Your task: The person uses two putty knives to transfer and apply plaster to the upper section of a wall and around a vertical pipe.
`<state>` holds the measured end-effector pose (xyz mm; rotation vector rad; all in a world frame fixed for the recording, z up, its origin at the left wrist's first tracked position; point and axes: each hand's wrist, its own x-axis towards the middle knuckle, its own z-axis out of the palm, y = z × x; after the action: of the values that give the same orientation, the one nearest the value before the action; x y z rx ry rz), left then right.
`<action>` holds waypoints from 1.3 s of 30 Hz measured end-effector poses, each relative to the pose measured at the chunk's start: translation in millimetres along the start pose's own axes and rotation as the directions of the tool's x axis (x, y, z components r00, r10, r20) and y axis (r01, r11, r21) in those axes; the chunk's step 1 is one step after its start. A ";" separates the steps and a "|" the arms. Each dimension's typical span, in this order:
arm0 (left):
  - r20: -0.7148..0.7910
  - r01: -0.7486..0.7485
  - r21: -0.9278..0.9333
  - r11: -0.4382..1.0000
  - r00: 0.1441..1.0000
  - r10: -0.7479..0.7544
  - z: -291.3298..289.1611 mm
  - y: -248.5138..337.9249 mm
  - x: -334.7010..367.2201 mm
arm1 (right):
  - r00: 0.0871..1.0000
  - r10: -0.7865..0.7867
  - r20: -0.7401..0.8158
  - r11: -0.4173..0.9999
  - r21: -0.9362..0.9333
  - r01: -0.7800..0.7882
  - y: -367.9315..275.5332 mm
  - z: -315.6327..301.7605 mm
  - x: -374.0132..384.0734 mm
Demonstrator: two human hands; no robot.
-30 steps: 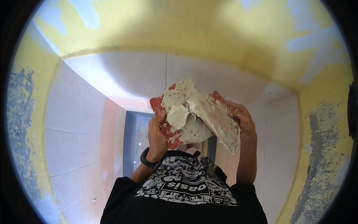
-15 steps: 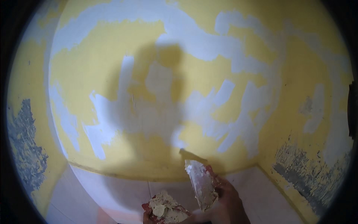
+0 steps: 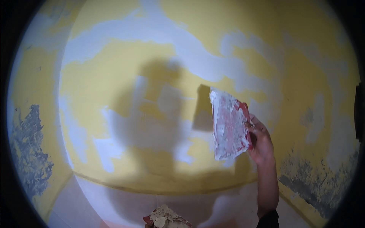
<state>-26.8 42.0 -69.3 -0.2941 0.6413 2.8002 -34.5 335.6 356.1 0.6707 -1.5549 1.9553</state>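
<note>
My right hand (image 3: 261, 142) is closed on the right edge of a red plastic putty spreader (image 3: 231, 125). Pale, smeared putty coats the face turned to me. It is raised in front of the yellow wall (image 3: 182, 152), its long edge to the left and its shadow falling beside it; whether it touches the wall I cannot tell. Low at the bottom edge, a second red spreader (image 3: 146, 219) carries a thick heap of cream putty (image 3: 166, 217). My left hand, which grips that one in the earlier frame, is almost wholly hidden below the picture's edge.
Whitish putty patches (image 3: 197, 57) streak the yellow wall. Side walls meet it at both corners, with rough grey peeled areas (image 3: 32, 152) on the left and another peeled area (image 3: 311, 186) low on the right. Pale floor tiles (image 3: 133, 203) run along the wall's foot.
My right hand has lifted its spreader up and to the right, away from the putty heap, turning its coated face into view. The loaded spreader has sunk slightly toward the bottom edge.
</note>
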 end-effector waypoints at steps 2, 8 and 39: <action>0.004 -0.005 -0.027 1.000 1.000 0.005 -11.8 3.7 5.2 | 0.999 -0.029 -0.026 0.999 -0.023 0.029 -3.2 12.3 15.0; -0.025 -0.088 -0.108 0.990 0.996 0.086 -0.8 17.7 -3.1 | 0.995 -0.095 0.002 0.993 -0.066 0.095 -17.6 36.0 44.2; -0.249 -0.232 0.234 0.944 0.924 0.289 52.0 47.3 -51.0 | 0.544 -0.584 0.603 -0.339 -0.790 0.512 -24.6 174.5 107.8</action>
<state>0.7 14.0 8.2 -0.6145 1.0962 2.9360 -87.8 181.4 482.8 0.4864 -1.5436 -0.2030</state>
